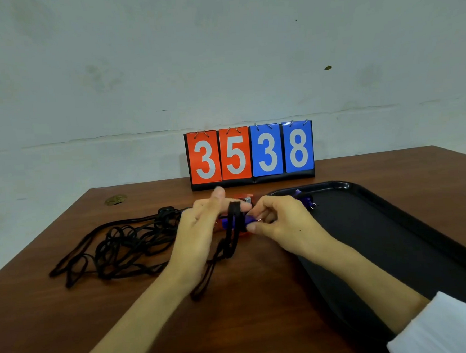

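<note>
A black cord (pixel 231 231) is looped over the fingers of my left hand (pixel 202 228) and hangs down toward the table. My right hand (pixel 279 222) pinches a small blue piece (pixel 250 219) that sits at the cord between both hands. A red piece (pixel 243 199) lies on the table just behind my fingers, partly hidden. A tangled heap of black cords (pixel 118 245) lies on the wooden table (pixel 263 312) to the left of my left hand.
A black tray (pixel 396 234) lies on the right side of the table, with a purple item and a small metal ring (pixel 306 200) at its far left corner. A flip scoreboard reading 3538 (pixel 251 154) stands at the back. A small brass-coloured disc (pixel 115 199) sits far left.
</note>
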{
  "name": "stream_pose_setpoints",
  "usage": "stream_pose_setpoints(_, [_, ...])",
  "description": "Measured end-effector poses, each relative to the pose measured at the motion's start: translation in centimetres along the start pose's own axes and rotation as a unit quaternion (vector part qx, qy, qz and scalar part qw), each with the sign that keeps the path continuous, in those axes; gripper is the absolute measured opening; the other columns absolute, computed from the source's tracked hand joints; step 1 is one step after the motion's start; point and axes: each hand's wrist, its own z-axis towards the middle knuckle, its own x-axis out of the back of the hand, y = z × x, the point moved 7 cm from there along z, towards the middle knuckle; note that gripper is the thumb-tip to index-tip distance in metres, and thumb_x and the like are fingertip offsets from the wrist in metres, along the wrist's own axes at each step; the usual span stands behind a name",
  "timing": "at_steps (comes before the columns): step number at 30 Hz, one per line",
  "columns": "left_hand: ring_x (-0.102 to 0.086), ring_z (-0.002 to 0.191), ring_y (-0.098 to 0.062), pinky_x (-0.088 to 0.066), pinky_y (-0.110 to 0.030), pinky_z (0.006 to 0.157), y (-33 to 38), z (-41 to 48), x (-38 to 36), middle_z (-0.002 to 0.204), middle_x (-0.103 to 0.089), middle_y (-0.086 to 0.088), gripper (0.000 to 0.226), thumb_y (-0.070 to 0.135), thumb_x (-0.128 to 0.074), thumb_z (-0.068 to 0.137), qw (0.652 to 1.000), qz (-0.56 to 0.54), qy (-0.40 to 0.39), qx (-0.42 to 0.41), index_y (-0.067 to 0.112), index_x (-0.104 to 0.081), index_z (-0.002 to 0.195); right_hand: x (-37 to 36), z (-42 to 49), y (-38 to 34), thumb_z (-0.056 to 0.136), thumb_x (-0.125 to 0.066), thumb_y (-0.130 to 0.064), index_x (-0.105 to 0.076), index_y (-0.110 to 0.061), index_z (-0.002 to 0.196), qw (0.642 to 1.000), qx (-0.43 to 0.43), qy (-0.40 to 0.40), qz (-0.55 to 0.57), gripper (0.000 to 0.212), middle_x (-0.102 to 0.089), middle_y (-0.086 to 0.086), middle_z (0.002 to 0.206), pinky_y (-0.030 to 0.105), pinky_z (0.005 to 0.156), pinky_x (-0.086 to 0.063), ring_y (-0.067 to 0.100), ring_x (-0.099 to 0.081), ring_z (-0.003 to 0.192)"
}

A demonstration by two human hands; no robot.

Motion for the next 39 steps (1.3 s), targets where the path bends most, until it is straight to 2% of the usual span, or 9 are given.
stream_pose_setpoints(3, [-0.053,0.117,-0.017,-0.026,-0.041,0.104,0.7,0.8,1.8,0.115,-0.068,0.006,0.068,0.074,-0.026,0.08,0.999,-0.025,0.025,-0.017,0.03,-0.076,0.092,-1.8,-0.6,-1.0,0.079,-0.07,-0.017,-0.057,-0.032,0.078,0.992,0.037,-0.117,-0.019,0.02,-0.062,-0.006,0.087,0.025,0.078,-0.053,0.007,-0.059,0.081])
stream_pose_setpoints(6, [-0.055,0.117,-0.023,-0.027,-0.045,0.107,0.1,1.6,3.9,0.113,-0.07,0.002,0.064,0.056,-0.021,0.095,0.996,-0.064,0.067,0.006,0.022,-0.075,0.097,-2.9,-1.2,-1.9,0.078,-0.071,-0.015,-0.061,-0.03,0.078,0.981,0.062,-0.183,-0.009,0.018,-0.066,-0.005,0.09,0.026,0.08,-0.054,0.007,-0.062,0.084])
stream_pose_setpoints(12, [-0.055,0.117,-0.025,-0.037,-0.044,0.1,-3.6,2.6,5.0,0.113,-0.069,-0.005,0.036,0.01,-0.034,0.093,0.993,-0.023,0.049,0.106,0.014,-0.07,0.096,-1.5,-1.2,-2.9,0.078,-0.071,-0.01,-0.065,-0.021,0.085,0.976,0.068,-0.194,0.077,0.013,-0.066,-0.004,0.083,0.028,0.08,-0.053,0.01,-0.061,0.078])
stream_pose_setpoints(16, [-0.056,0.113,-0.021,-0.039,-0.041,0.101,-5.0,2.8,4.3,0.107,-0.071,-0.001,0.066,-0.026,-0.031,0.064,0.985,0.007,0.021,0.173,0.016,-0.07,0.097,-0.4,-1.0,-3.2,0.077,-0.07,-0.007,-0.063,-0.025,0.081,0.976,0.076,-0.169,0.118,0.019,-0.066,-0.009,0.08,0.021,0.077,-0.053,0.004,-0.062,0.075])
stream_pose_setpoints(23, [-0.065,0.079,-0.008,-0.045,-0.011,0.053,-4.4,2.0,4.2,0.09,-0.074,0.001,0.031,-0.006,-0.054,0.086,0.988,0.026,0.025,0.147,0.015,-0.072,0.099,3.3,-0.5,-2.9,0.077,-0.066,-0.001,-0.061,-0.013,0.084,0.952,0.037,-0.066,0.296,0.015,-0.069,0.003,0.079,0.024,0.074,-0.055,0.014,-0.069,0.073])
stream_pose_setpoints(27, [-0.06,0.073,-0.015,-0.041,-0.017,0.055,-4.5,1.7,3.2,0.085,-0.075,-0.007,0.007,0.02,-0.072,0.08,0.986,0.07,-0.033,0.15,0.017,-0.077,0.083,5.0,-0.1,-1.7,0.078,-0.064,-0.003,-0.062,-0.015,0.084,0.935,0.019,0.028,0.352,0.014,-0.069,-0.001,0.072,0.03,0.079,-0.057,0.017,-0.068,0.071])
stream_pose_setpoints(32, [-0.058,0.05,-0.008,-0.049,-0.015,0.057,-3.4,0.9,1.0,0.053,-0.063,0.001,0.027,0.025,-0.068,0.082,0.977,0.09,-0.144,0.132,0.013,-0.07,0.058,6.3,0.4,0.6,0.083,-0.065,-0.008,-0.062,-0.013,0.089,0.929,-0.039,0.14,0.341,0.009,-0.066,0.005,0.08,0.035,0.084,-0.055,0.022,-0.066,0.078])
stream_pose_setpoints(36, [-0.06,0.061,-0.005,-0.048,-0.015,0.07,-3.0,0.4,-0.1,0.061,-0.066,-0.002,0.035,0.034,-0.068,0.076,0.962,0.129,-0.214,0.107,0.0,-0.073,0.076,6.5,0.5,2.2,0.083,-0.066,-0.012,-0.061,-0.017,0.087,0.926,-0.082,0.201,0.31,0.008,-0.066,0.004,0.082,0.032,0.082,-0.056,0.02,-0.066,0.079])
stream_pose_setpoints(39, [-0.057,0.061,0.004,-0.041,-0.008,0.065,-2.5,0.0,-0.6,0.065,-0.067,0.007,0.018,0.036,-0.07,0.074,0.955,0.154,-0.229,0.107,0.02,-0.077,0.073,6.7,0.6,3.3,0.084,-0.066,-0.012,-0.061,-0.013,0.093,0.918,-0.111,0.233,0.3,0.011,-0.065,0.004,0.086,0.031,0.079,-0.056,0.018,-0.065,0.08])
